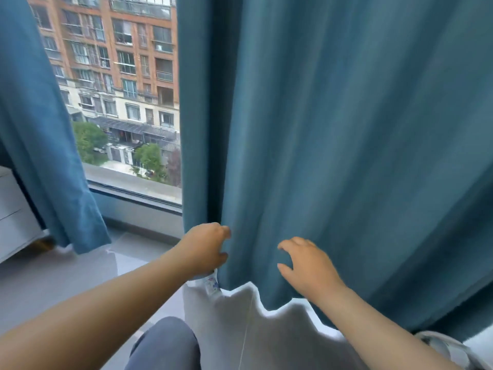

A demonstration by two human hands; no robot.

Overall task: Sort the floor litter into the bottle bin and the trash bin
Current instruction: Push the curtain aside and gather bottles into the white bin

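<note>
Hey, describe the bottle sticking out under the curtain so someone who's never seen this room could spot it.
Find the blue curtain right of the window and follow its left edge down to the hem, just below the left hand holding the fabric. The bottle pokes out there: clear plastic with a white label printed blue and red, the only patterned thing nearby.

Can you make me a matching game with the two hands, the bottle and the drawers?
Things:
1 left hand
2 right hand
3 bottle
4 white drawers

Places:
A at the far left edge
B fingers spread on the front of the curtain
C grips the curtain's edge
D peeking out under the curtain's hem

Pairs: 1-C, 2-B, 3-D, 4-A
</note>
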